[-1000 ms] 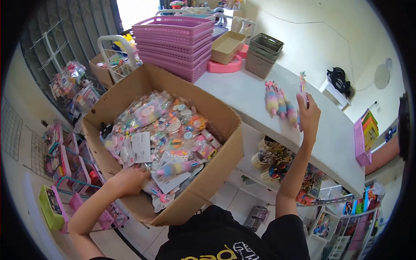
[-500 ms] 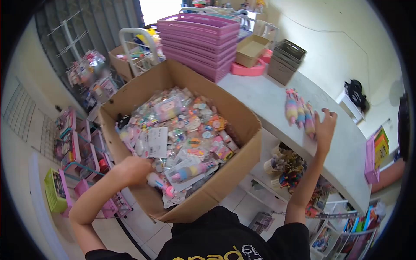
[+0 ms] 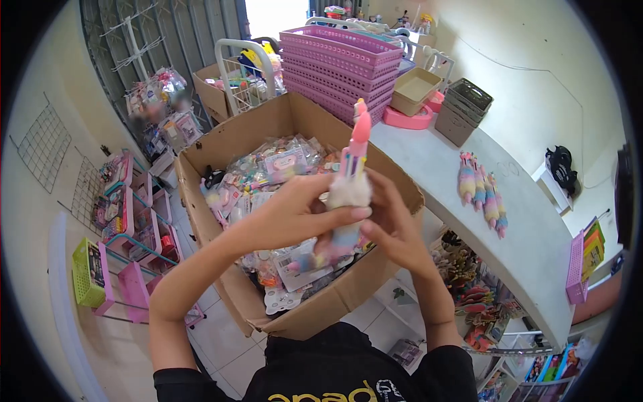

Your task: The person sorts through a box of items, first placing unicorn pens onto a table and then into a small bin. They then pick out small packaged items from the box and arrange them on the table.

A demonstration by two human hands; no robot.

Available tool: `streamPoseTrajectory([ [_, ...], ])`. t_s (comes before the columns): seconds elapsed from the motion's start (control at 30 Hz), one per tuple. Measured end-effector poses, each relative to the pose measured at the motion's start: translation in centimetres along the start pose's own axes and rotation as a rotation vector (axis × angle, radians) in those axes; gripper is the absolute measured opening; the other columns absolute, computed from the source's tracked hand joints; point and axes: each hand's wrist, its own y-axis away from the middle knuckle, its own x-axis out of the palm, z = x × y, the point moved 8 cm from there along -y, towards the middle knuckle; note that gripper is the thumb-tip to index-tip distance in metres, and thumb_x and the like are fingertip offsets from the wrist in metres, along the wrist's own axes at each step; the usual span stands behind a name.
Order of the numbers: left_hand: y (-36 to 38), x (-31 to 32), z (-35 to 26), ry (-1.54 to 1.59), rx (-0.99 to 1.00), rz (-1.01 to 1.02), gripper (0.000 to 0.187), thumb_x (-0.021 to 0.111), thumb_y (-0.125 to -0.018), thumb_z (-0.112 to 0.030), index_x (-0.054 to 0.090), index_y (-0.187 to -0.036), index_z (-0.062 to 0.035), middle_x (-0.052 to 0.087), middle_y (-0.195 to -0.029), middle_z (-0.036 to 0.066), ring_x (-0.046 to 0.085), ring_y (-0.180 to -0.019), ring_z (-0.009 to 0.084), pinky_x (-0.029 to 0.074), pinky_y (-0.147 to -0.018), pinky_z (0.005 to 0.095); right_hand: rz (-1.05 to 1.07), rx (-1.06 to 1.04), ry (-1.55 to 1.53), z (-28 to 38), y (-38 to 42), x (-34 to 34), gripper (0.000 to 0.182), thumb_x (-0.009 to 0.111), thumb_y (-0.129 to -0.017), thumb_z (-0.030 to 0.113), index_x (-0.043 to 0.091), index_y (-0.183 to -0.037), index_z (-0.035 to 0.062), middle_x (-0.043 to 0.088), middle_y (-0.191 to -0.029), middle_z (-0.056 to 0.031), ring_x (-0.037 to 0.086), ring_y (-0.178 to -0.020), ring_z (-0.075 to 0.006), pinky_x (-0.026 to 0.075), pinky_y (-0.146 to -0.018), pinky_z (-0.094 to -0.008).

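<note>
A fluffy multicolour pen (image 3: 349, 192) with a pink tip stands upright in front of me, above the open cardboard box. My left hand (image 3: 305, 209) is closed round its furry barrel from the left, thumb across the front. From the right, my right hand (image 3: 395, 224) closes its curled fingers on the same barrel. Below them, the cardboard box (image 3: 355, 295) is full of small plastic-wrapped goods (image 3: 284, 164). On the white counter to the right lies a row of similar fluffy pens (image 3: 481, 191), side by side.
Stacked purple baskets (image 3: 338, 67) stand behind the box, beside a beige basket (image 3: 414, 92) and dark grey baskets (image 3: 465, 110) on the counter (image 3: 529, 268). Shelves with pink bins (image 3: 130, 288) line the left. A purple basket (image 3: 576, 275) sits at the counter's right end.
My left hand has lifted from the box with a fluffy pen. My right hand has left the pens on the counter and come over to the lifted pen.
</note>
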Motion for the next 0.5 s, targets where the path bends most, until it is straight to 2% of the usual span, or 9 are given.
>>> streamPoseTrajectory([
  [0.07,-0.7,0.9,-0.4,0.078,0.023,-0.003,0.029,0.061,-0.078,-0.022,0.053,-0.093,0.0019,0.056,-0.078,0.009,0.054,-0.043,0.0108,0.043,-0.045,0.0232,0.032,-0.006,-0.023,0.0,0.3,0.6,0.063,0.059,-0.079,0.018,0.024,-0.129,0.0055,0.053,-0.1,-0.0093,0.049,-0.086,-0.0107,0.041,-0.072,-0.024],
  [0.13,-1.4,1.0,-1.8,-0.042,0.228,-0.078,0.028,0.063,-0.075,-0.018,0.054,-0.094,0.0013,0.053,-0.081,0.01,0.057,-0.052,0.0141,0.044,-0.047,0.024,0.037,0.067,-0.22,-0.3,1.2,0.5,0.065,0.061,-0.078,0.021,0.024,-0.129,0.0041,0.047,-0.108,-0.0105,0.047,-0.087,-0.012,0.04,-0.072,-0.0247],
  [0.17,-1.4,0.7,-2.5,-0.236,0.533,-0.178,0.028,0.065,-0.072,-0.014,0.055,-0.094,0.0006,0.051,-0.082,0.01,0.057,-0.064,0.0169,0.045,-0.05,0.0243,0.003,0.109,-0.303,-0.7,1.7,-0.3,0.069,0.064,-0.075,0.022,0.025,-0.129,0.0038,0.041,-0.114,-0.0099,0.046,-0.089,-0.0144,0.04,-0.07,-0.027],
  [0.2,-1.7,0.9,-2.5,-0.226,0.543,-0.159,0.028,0.065,-0.072,-0.014,0.055,-0.094,0.0006,0.051,-0.082,0.01,0.057,-0.064,0.0169,0.045,-0.05,0.0243,-0.019,0.111,-0.294,-0.8,2.0,-0.9,0.069,0.064,-0.075,0.022,0.025,-0.129,0.0038,0.041,-0.114,-0.0099,0.046,-0.089,-0.0144,0.04,-0.07,-0.027],
  [0.27,-1.2,1.7,-4.0,-0.6,0.761,-0.291,0.028,0.066,-0.069,-0.013,0.057,-0.092,0.0006,0.05,-0.08,0.011,0.055,-0.072,0.0181,0.045,-0.051,0.0252,-0.148,-0.129,0.268,1.4,2.5,-2.5,0.068,0.066,-0.072,0.021,0.03,-0.126,0.0036,0.04,-0.115,-0.0086,0.047,-0.093,-0.0159,0.04,-0.07,-0.0286],
  [0.33,-1.9,3.0,-4.4,-0.489,0.74,-0.235,0.027,0.066,-0.071,-0.014,0.057,-0.091,0.002,0.052,-0.081,0.012,0.055,-0.068,0.0174,0.045,-0.052,0.0262,-0.207,-0.163,0.464,2.3,3.0,-3.2,0.066,0.069,-0.068,0.019,0.035,-0.123,0.0033,0.045,-0.107,-0.0116,0.051,-0.091,-0.0205,0.041,-0.069,-0.0303],
  [0.4,-3.8,3.4,-3.1,-0.218,0.48,-0.222,0.026,0.068,-0.07,-0.019,0.059,-0.087,-0.0016,0.054,-0.074,0.004,0.051,-0.06,0.0102,0.035,-0.048,0.0238,-0.182,-0.242,0.656,2.5,3.7,-3.2,0.065,0.069,-0.066,0.016,0.037,-0.121,0.002,0.052,-0.091,-0.0156,0.055,-0.078,-0.0253,0.043,-0.063,-0.031],
  [0.43,-4.3,3.8,-3.2,-0.269,0.446,-0.187,0.03,0.064,-0.074,-0.021,0.056,-0.094,-0.0003,0.055,-0.073,0.005,0.052,-0.061,0.0103,0.038,-0.05,0.0244,-0.197,-0.092,0.548,1.7,3.9,-3.6,0.051,0.062,-0.071,0.008,0.039,-0.116,-0.0006,0.056,-0.092,-0.0169,0.057,-0.081,-0.0285,0.043,-0.071,-0.0314],
  [0.5,-5.0,3.8,-2.6,-0.177,0.407,-0.202,0.033,0.062,-0.075,-0.022,0.053,-0.098,0.0003,0.055,-0.075,0.007,0.054,-0.063,0.0115,0.04,-0.053,0.0249,-0.302,-0.066,0.611,1.5,4.3,-5.1,0.049,0.058,-0.074,0.006,0.038,-0.118,-0.0001,0.056,-0.092,-0.0175,0.057,-0.08,-0.028,0.043,-0.07,-0.0311],
])
